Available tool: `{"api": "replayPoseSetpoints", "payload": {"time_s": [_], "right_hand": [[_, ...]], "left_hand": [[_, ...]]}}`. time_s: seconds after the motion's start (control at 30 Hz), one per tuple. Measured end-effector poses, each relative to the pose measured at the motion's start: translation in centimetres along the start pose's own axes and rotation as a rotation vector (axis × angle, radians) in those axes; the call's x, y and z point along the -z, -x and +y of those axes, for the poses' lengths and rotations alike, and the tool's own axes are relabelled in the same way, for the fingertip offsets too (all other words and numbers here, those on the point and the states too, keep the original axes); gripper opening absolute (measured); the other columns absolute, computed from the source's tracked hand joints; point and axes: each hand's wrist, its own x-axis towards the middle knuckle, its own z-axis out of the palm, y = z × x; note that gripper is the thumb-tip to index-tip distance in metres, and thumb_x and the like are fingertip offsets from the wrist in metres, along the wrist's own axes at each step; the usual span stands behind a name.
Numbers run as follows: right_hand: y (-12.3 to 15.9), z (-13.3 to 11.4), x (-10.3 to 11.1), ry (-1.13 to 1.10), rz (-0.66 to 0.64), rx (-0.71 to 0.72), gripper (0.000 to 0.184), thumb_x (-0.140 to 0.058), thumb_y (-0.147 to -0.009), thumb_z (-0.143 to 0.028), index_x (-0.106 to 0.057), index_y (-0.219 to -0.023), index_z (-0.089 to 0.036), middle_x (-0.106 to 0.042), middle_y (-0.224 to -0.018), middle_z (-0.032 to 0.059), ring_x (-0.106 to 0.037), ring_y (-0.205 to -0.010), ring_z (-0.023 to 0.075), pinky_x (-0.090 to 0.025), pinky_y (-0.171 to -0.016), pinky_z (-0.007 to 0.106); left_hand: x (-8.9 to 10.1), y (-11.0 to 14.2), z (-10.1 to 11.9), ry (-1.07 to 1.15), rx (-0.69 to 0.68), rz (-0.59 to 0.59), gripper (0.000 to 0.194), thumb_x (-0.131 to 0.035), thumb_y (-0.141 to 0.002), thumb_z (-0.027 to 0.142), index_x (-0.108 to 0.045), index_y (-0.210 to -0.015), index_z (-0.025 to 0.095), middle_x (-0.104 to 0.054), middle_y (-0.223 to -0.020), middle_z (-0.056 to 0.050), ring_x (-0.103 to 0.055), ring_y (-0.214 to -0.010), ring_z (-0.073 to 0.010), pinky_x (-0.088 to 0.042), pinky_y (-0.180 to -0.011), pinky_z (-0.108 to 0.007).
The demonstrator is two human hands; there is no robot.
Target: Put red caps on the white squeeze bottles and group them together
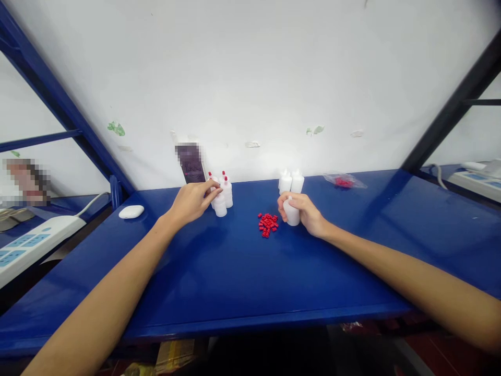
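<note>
My left hand (pixel 192 202) is closed in a pinch at the top of a small white squeeze bottle (pixel 221 209); the fingers hide that bottle's tip. Close around it stand other white bottles with red tip caps (pixel 226 178). To the right, my right hand (pixel 303 209) is wrapped round another white squeeze bottle (pixel 291 214), upright, its nozzle showing no red cap. Just left of that hand lies a loose pile of small red caps (pixel 268 224). Behind it stand several white bottles (pixel 296 181) without red caps.
A clear plastic bag (pixel 344 181) with red pieces lies at the back right of the blue table (pixel 242 282). A phone (pixel 191 163) leans against the wall behind the left bottles. A white oval case (pixel 131 211) lies at left, near a power strip (pixel 43 240).
</note>
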Motion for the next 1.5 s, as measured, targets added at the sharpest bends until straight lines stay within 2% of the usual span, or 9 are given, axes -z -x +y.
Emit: {"api": "replayPoseSetpoints", "payload": {"time_s": [0.17,0.4,0.53,0.67,0.77,0.9,1.1,1.27,1.5], "right_hand": [[-0.4,0.3,0.0,-0.039,0.008,-0.075,0.039,-0.042,-0.091,-0.048,-0.06,-0.077,-0.017,-0.06,-0.064,0.0032,-0.054,-0.059,0.0163,-0.043,-0.058,0.029],[0.1,-0.5,0.6,0.321,0.046,0.019,0.024,-0.049,-0.087,-0.035,-0.061,-0.077,-0.016,-0.064,-0.067,0.0026,-0.058,-0.062,0.0167,-0.043,-0.061,0.028],[0.2,-0.6,0.7,0.382,0.027,0.055,0.026,-0.05,-0.088,-0.037,-0.06,-0.078,-0.016,-0.066,-0.067,0.0033,-0.061,-0.063,0.0175,-0.044,-0.063,0.029],[0.3,-0.8,0.3,0.306,0.023,-0.002,0.02,-0.056,-0.085,-0.036,-0.059,-0.081,-0.017,-0.069,-0.071,0.0037,-0.064,-0.068,0.0193,-0.046,-0.066,0.03],[0.3,-0.9,-0.1,0.28,-0.024,-0.038,0.02,-0.061,-0.083,-0.037,-0.06,-0.082,-0.017,-0.069,-0.073,0.0032,-0.063,-0.07,0.0191,-0.046,-0.066,0.029],[0.2,-0.7,-0.4,0.285,0.019,-0.036,0.021,-0.06,-0.084,-0.038,-0.06,-0.079,-0.017,-0.063,-0.065,0.0001,-0.057,-0.062,0.0152,-0.043,-0.062,0.027],[0.0,-0.2,-0.1,0.154,0.024,-0.052,0.02,-0.056,-0.084,-0.036,-0.059,-0.08,-0.017,-0.057,-0.06,-0.002,-0.053,-0.054,0.0132,-0.042,-0.057,0.026],[-0.4,0.2,0.1,0.046,0.044,-0.08,0.02,-0.055,-0.084,-0.035,-0.061,-0.079,-0.016,-0.058,-0.058,-0.001,-0.054,-0.052,0.0136,-0.043,-0.055,0.027],[-0.3,-0.1,-0.1,0.2,0.164,-0.085,0.019,-0.055,-0.084,-0.035,-0.059,-0.088,-0.018,-0.051,-0.057,-0.0042,-0.048,-0.047,0.0117,-0.039,-0.049,0.026]], "left_hand": [[0.1,0.1,0.0,-0.054,-0.015,-0.018,0.034,-0.039,-0.098,0.043,-0.064,-0.1,0.02,-0.068,-0.072,-0.003,-0.06,-0.062,-0.0186,-0.034,-0.059,-0.027],[0.6,0.2,-1.1,-0.107,-0.021,0.019,0.033,-0.044,-0.095,0.047,-0.065,-0.096,0.021,-0.064,-0.065,-0.001,-0.057,-0.056,-0.0174,-0.031,-0.055,-0.026],[0.5,0.5,-0.9,-0.026,0.001,0.145,0.031,-0.048,-0.094,0.044,-0.063,-0.107,0.02,-0.057,-0.059,0.003,-0.053,-0.052,-0.014,-0.033,-0.056,-0.025],[0.2,0.7,1.6,0.078,-0.084,0.299,0.024,-0.049,-0.092,0.036,-0.066,-0.095,0.019,-0.053,-0.055,0.003,-0.049,-0.051,-0.0127,-0.036,-0.058,-0.026],[-0.6,0.7,4.7,0.106,-0.207,0.136,0.021,-0.048,-0.09,0.029,-0.068,-0.094,0.021,-0.061,-0.061,0.001,-0.053,-0.056,-0.0144,-0.042,-0.071,-0.03],[-2.8,0.9,7.6,0.123,-0.243,-0.106,0.026,-0.046,-0.086,0.019,-0.069,-0.099,0.02,-0.053,-0.049,0.003,-0.05,-0.05,-0.0151,-0.044,-0.084,-0.039],[-5.1,0.6,8.2,0.171,-0.117,-0.205,0.035,-0.046,-0.094,0.03,-0.063,-0.122,0.019,-0.068,-0.071,-0.006,-0.063,-0.062,-0.0217,-0.049,-0.066,-0.033],[-5.3,0.2,8.3,0.181,-0.163,-0.246,0.034,-0.045,-0.096,0.032,-0.064,-0.122,0.021,-0.074,-0.1,-0.01,-0.069,-0.085,-0.0249,-0.05,-0.073,-0.034],[-5.9,0.1,8.0,0.24,-0.136,-0.23,0.026,-0.048,-0.094,0.029,-0.07,-0.107,0.023,-0.068,-0.08,-0.004,-0.061,-0.069,-0.0174,-0.041,-0.061,-0.027]]}}
